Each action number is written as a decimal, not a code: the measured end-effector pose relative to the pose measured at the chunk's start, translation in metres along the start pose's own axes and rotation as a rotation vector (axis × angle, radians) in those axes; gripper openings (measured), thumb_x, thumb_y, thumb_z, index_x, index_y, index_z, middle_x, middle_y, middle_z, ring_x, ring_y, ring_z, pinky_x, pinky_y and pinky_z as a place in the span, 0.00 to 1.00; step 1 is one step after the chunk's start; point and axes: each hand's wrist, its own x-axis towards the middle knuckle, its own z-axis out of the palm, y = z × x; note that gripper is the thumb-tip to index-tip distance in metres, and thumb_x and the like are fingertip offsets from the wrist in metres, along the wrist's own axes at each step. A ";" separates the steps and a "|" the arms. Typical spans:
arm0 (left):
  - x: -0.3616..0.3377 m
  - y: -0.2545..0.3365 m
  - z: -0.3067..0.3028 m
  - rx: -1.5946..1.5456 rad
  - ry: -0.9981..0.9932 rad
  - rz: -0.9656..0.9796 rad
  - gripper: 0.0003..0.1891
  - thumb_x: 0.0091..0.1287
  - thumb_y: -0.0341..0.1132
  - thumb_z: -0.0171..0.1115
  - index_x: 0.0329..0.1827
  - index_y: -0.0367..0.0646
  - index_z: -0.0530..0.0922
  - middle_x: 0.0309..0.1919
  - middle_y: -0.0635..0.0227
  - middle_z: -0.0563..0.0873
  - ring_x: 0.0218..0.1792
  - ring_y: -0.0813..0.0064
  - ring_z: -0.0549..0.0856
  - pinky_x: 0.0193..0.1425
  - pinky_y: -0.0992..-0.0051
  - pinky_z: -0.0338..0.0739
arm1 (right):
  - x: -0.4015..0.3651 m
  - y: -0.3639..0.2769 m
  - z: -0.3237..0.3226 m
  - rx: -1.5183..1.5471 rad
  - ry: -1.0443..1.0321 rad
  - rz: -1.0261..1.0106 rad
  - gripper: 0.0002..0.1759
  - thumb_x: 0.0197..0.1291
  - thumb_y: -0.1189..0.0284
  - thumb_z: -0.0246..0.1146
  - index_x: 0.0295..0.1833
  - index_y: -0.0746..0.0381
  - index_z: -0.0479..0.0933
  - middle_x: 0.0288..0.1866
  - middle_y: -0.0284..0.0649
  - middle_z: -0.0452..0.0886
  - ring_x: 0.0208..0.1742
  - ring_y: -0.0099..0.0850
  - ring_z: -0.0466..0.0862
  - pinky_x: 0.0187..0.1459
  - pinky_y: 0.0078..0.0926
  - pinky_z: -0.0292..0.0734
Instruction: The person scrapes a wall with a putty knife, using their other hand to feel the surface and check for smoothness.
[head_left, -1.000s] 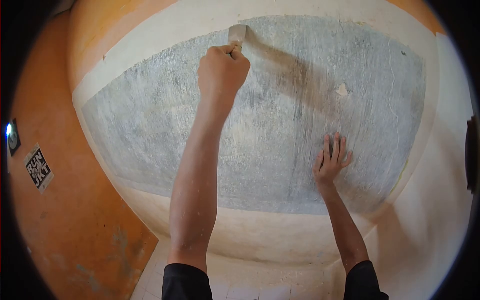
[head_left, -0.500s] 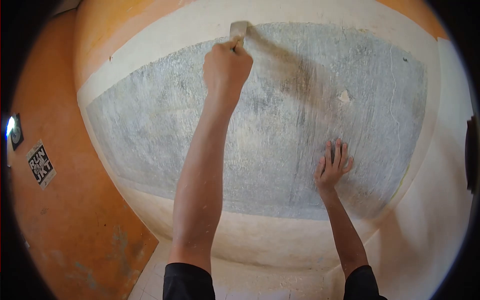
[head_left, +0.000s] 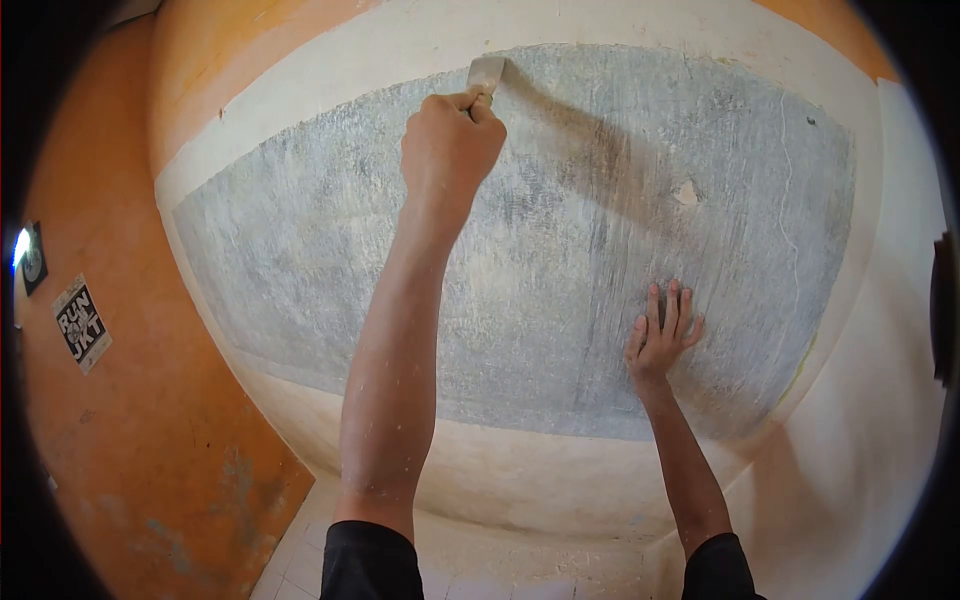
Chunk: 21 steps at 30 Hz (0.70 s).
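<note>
My left hand (head_left: 452, 145) is closed in a fist round the handle of a scraper (head_left: 488, 72). The scraper's flat metal blade lies against the top part of a rough grey patch (head_left: 540, 300) on the wall, just under its upper edge. Most of the handle is hidden inside the fist. Lower down and to the right, my right hand (head_left: 663, 338) rests on the same grey patch with its fingers spread and nothing in it. A small pale chipped spot (head_left: 687, 192) shows above that hand.
Cream wall paint (head_left: 420, 42) borders the grey patch. On the left stands an orange wall (head_left: 150, 330) carrying a black-and-white sticker (head_left: 82, 323). Light floor tiles (head_left: 300, 545) lie below, and a white wall (head_left: 860, 430) closes the right side.
My left hand and the scraper have moved slightly down, the blade going from the patch's top edge to just below it. My right hand stays in nearly the same place.
</note>
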 end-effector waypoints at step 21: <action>0.002 -0.021 -0.010 0.033 0.039 -0.001 0.17 0.66 0.43 0.60 0.53 0.48 0.87 0.32 0.47 0.88 0.32 0.58 0.89 0.41 0.65 0.80 | -0.001 -0.003 -0.004 -0.032 -0.022 0.003 0.26 0.72 0.59 0.47 0.70 0.55 0.74 0.77 0.41 0.67 0.80 0.43 0.60 0.74 0.58 0.33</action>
